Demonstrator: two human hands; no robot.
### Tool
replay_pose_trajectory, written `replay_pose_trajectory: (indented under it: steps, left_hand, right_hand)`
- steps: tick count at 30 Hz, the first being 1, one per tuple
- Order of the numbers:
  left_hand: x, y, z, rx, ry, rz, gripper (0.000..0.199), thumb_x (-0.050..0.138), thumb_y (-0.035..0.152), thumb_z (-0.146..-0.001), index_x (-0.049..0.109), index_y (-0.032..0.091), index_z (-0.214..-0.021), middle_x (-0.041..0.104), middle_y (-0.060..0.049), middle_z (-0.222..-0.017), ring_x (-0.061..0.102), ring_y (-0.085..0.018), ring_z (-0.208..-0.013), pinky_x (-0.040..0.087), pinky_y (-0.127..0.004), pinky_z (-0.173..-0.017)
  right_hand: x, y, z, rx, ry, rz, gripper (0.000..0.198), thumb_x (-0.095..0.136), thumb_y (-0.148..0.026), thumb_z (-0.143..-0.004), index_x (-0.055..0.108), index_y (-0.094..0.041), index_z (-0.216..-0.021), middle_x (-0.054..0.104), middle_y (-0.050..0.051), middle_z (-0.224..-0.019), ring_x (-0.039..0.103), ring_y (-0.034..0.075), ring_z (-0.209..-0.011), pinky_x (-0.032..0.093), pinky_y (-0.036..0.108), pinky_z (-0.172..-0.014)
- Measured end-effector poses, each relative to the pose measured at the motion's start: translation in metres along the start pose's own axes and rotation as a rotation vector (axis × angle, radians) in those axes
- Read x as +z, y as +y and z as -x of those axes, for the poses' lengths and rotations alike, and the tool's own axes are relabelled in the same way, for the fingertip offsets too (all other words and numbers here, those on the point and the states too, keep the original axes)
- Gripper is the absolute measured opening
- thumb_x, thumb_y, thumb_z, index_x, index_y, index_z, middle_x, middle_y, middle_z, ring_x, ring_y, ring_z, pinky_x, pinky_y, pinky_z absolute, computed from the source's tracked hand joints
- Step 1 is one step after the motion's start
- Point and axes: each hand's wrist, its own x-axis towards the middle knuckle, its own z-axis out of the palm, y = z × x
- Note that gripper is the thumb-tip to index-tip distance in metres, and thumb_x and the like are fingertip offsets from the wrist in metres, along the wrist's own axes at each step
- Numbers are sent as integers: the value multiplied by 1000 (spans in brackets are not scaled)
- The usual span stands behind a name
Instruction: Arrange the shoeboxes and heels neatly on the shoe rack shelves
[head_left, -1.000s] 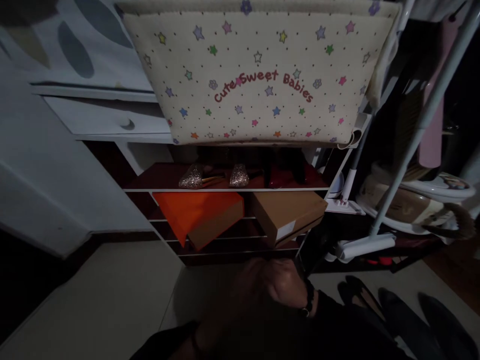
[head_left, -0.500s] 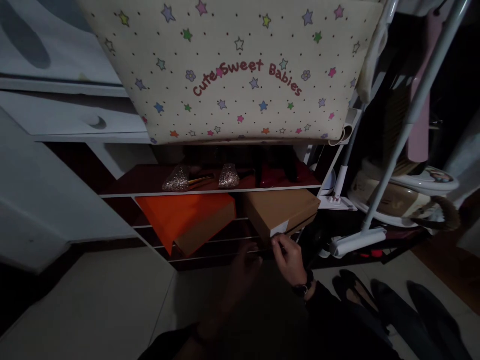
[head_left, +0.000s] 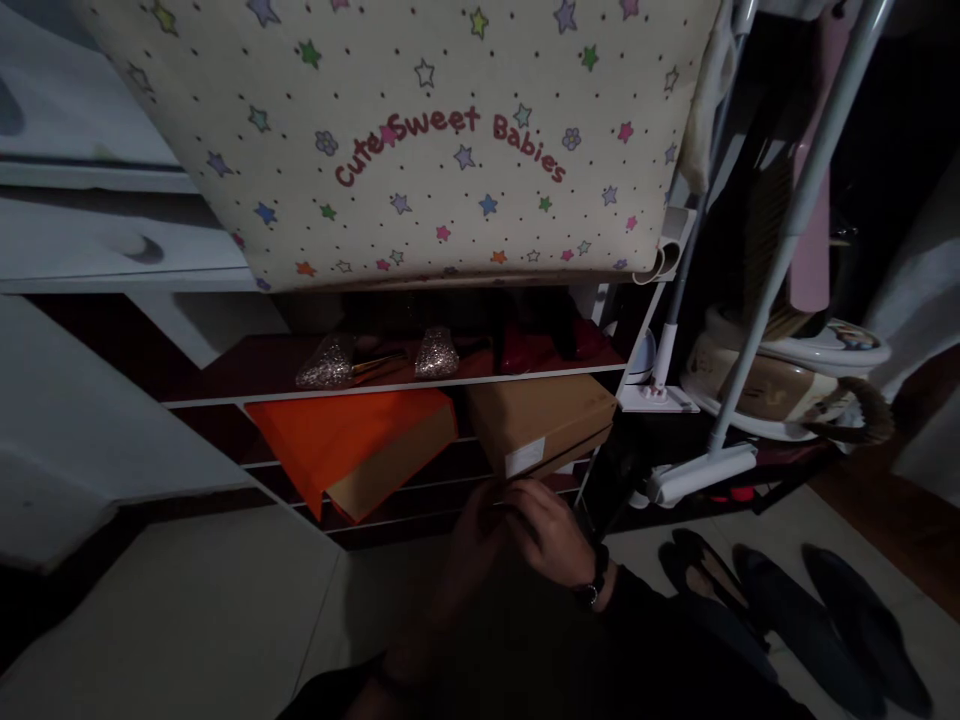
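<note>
My right hand point(head_left: 549, 530), with a dark watch at the wrist, is closed with curled fingers just below the near corner of a brown cardboard box point(head_left: 551, 415). What the fingers hold, if anything, is hidden. My left hand point(head_left: 474, 545) lies in deep shadow, its fingertips close to those of my right hand; its grip is too dark to make out. The box carries a white label point(head_left: 525, 457) and juts from the rack under a dark red shelf point(head_left: 247, 365). Left of it, an orange box point(head_left: 352, 435) sticks out at a slant.
A cream star-patterned cloth point(head_left: 450, 200) hangs over the rack's top. Glittery shoes point(head_left: 436, 353) and red shoes point(head_left: 517, 348) stand on the upper shelf. At right are a grey-handled mop point(head_left: 701, 472), a pink-handled brush point(head_left: 811, 230) and dark shoes point(head_left: 806, 615) on the floor.
My right hand has moved left and down from the label, leaving it uncovered. My left hand has come up against the right fingers. The view has shifted slightly.
</note>
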Motion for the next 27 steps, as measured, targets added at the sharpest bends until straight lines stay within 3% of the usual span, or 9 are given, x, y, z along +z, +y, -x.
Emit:
replay_pose_trajectory:
  steps: [5,10,15,19,23,27]
  left_hand:
    - [1,14,2,-6,-45,46,50,71,38,-81,64,23,-127,73,-12,-128,70,-29,-120,56,-46,-105]
    - [2,17,3,-2,-34,62,53,70,31,-78,60,22,-129,72,-13,-129,69,-28,-121,54,-45,-107]
    - [1,15,3,-30,-33,41,51,74,38,-80,61,22,-127,72,-12,-126,70,-27,-119,55,-45,-106]
    - [-2,14,6,-41,-70,46,44,74,41,-81,64,21,-118,73,-12,-123,70,-27,-117,54,-45,-106]
    - [-7,12,8,-94,-125,-10,44,77,44,-78,67,21,-115,75,-12,-117,70,-27,-112,52,-44,-104]
    - [-18,15,5,-208,-194,-115,48,80,60,-72,71,18,-92,75,-8,-93,68,-24,-90,51,-37,-86]
  right_hand:
    - [-6,2,3,37,35,34,26,52,-14,-101,66,-23,-121,73,11,-111,69,26,-104,60,44,-91]
    - [-6,3,8,32,-29,59,31,54,-11,-99,65,-23,-125,73,11,-116,68,27,-112,59,46,-96]
    - [-7,6,11,36,-50,88,32,53,-11,-99,64,-22,-126,71,12,-118,67,27,-112,58,47,-99]
    - [-4,8,13,94,-114,130,22,53,-14,-100,67,-21,-116,72,12,-111,66,26,-106,57,42,-94]
    - [3,11,14,349,-264,155,15,56,-20,-100,69,-19,-92,71,7,-95,67,20,-90,50,31,-82]
    - [1,13,4,811,-426,-224,36,56,-38,-103,63,-18,-74,64,1,-70,61,14,-66,44,25,-66]
